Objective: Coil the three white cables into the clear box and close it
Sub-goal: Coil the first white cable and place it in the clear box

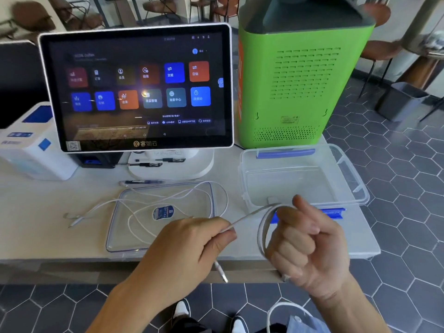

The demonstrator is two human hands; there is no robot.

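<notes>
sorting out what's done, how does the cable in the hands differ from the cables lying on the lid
The held cable is wound into loops gripped by the right hand, its end pinched by the left hand. The loose cables sprawl uncoiled across the lid and table, untouched. All are thin and white; none is in the clear box.

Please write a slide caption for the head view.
Both hands coil a white cable before the open clear box.

Bright daylight, lamp glare on touchscreen [144,93], blurred background, wide-angle bending at edges
</notes>
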